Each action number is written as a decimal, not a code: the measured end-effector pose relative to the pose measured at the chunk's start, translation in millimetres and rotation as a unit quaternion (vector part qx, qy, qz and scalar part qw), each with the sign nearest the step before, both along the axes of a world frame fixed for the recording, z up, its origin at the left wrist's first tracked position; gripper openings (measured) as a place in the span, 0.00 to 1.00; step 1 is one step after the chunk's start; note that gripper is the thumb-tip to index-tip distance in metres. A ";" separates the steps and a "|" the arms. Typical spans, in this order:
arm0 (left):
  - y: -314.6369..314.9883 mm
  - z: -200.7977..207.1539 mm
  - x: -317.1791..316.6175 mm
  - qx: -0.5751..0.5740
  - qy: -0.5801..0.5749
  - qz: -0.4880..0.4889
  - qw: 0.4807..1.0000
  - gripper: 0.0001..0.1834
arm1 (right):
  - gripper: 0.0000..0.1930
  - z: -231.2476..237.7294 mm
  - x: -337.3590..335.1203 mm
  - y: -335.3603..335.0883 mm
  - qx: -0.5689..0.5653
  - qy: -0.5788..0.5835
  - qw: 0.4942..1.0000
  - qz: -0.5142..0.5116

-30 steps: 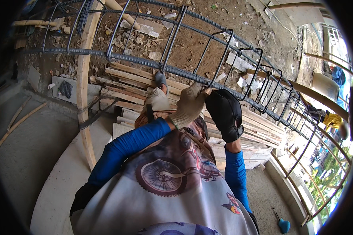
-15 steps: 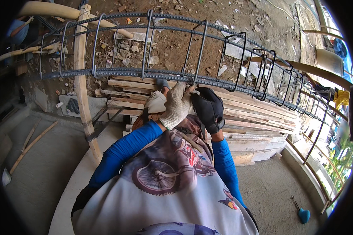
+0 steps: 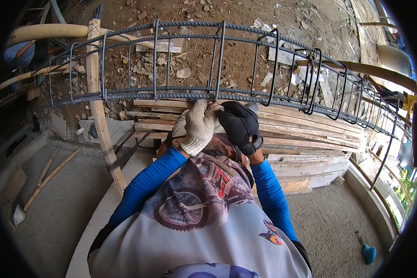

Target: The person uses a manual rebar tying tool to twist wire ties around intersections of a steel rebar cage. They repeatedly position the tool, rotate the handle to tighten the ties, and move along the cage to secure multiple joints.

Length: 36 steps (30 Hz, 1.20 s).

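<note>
A long rebar cage [image 3: 171, 92] of ribbed steel bars and squared stirrups runs across in front of me. My left hand [image 3: 199, 125], in a beige knit glove with bare fingertips, is closed at the cage's near lower bars. Beside it my right hand [image 3: 240, 126], in a black glove, is also closed, its fingers meeting the left fingertips. Both are just under the joint where a stirrup [image 3: 221, 60] crosses the lower bars. What the fingers pinch is too small to make out.
Long wooden planks [image 3: 306, 125] are stacked below the cage. A wooden post [image 3: 94, 69] stands at its left, near a thick bamboo pole [image 3: 46, 33]. Rubble-strewn soil [image 3: 199, 55] lies beyond. A blue-handled tool [image 3: 369, 254] rests on the right floor. Another person [image 3: 21, 53] is at far left.
The view has shifted, so the cage and both hands sit a little further left in it. The hands stay closed together at the same stirrup joint.
</note>
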<state>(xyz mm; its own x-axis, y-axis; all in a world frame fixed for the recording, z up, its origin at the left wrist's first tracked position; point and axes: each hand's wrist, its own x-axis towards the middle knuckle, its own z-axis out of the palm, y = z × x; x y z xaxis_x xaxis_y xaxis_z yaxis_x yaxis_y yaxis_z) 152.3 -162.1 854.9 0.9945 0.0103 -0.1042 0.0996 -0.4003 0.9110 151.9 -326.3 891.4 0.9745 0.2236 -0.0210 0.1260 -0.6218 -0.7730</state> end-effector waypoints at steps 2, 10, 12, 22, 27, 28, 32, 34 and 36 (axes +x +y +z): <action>0.1 0.9 -0.2 0.030 -0.021 -0.004 0.999 0.06 | 0.10 -13.0 -1.3 3.8 0.065 0.048 0.996 -0.038; -0.1 4.0 0.2 0.070 -0.029 0.018 0.997 0.07 | 0.08 -53.6 -7.1 12.0 0.007 -0.049 0.997 -0.052; 0.9 6.5 0.9 0.091 -0.027 0.014 0.995 0.07 | 0.07 -63.5 -6.0 18.6 0.064 -0.025 0.994 -0.083; -2.7 17.5 -0.4 0.048 0.001 0.032 0.998 0.09 | 0.06 -110.5 4.3 15.5 0.194 -0.104 0.974 -0.058; -3.8 13.6 -2.1 0.049 0.028 0.036 0.998 0.13 | 0.08 -126.0 4.8 19.3 0.198 -0.001 0.980 -0.029; -4.7 13.3 -1.8 0.048 0.012 0.039 0.998 0.14 | 0.08 -128.4 6.4 17.6 0.193 -0.037 0.980 -0.025; -9.2 18.0 -0.6 0.048 0.000 0.047 0.998 0.13 | 0.08 -132.6 10.7 16.4 0.187 -0.061 0.980 -0.017; -9.9 24.1 -0.6 0.072 0.017 0.046 0.996 0.12 | 0.08 -129.9 13.6 17.1 0.191 -0.088 0.977 -0.025; -10.7 29.4 0.1 0.063 0.019 0.058 0.996 0.10 | 0.09 -125.0 17.2 19.6 0.181 -0.113 0.977 -0.028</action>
<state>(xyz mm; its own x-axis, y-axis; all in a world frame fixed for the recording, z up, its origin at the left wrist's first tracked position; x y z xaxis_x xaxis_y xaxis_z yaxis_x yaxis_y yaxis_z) 152.5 -172.8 884.3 0.9813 0.1394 -0.1330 0.1854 -0.4946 0.8491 169.1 -306.7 766.4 0.9558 0.1228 0.2670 0.2929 -0.3234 -0.8998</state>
